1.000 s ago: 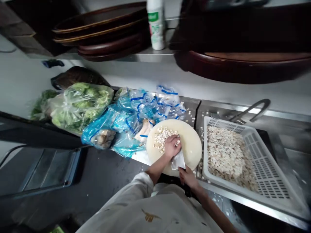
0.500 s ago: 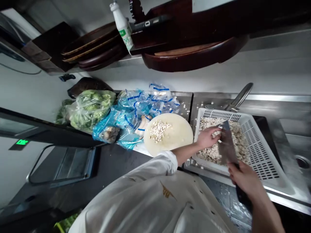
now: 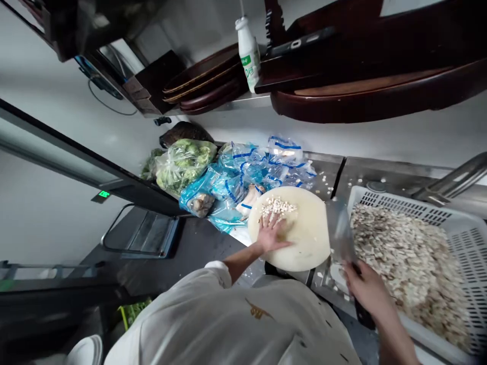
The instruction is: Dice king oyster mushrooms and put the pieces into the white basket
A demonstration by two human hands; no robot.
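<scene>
My left hand (image 3: 272, 235) lies with its fingers spread on the round, pale cutting board (image 3: 308, 233), touching the near edge of a small heap of chopped white pieces (image 3: 279, 206). They look like diced mushroom, though I cannot be sure. My right hand (image 3: 367, 286) is wrapped round the dark handle of a cleaver (image 3: 340, 228). Its wide blade, slightly blurred, points away from me between the board's right edge and a white slotted basket (image 3: 466, 235). Many sliced, pale brownish-white pieces (image 3: 407, 253) fill much of that basket.
Blue-striped plastic bags (image 3: 236, 175) crowd the board's far left side, beside a bag of green vegetables (image 3: 186, 162). A metal faucet (image 3: 452, 180) juts out behind the basket. Overhead, a shelf holds a white bottle (image 3: 248, 56) and dark wooden trays (image 3: 373, 99). Loose bits dot the counter.
My left hand has left the cleaver blade over the basket and moved left onto the board, fingers now spread. The cleaver has moved left, out of the basket. The view has turned left.
</scene>
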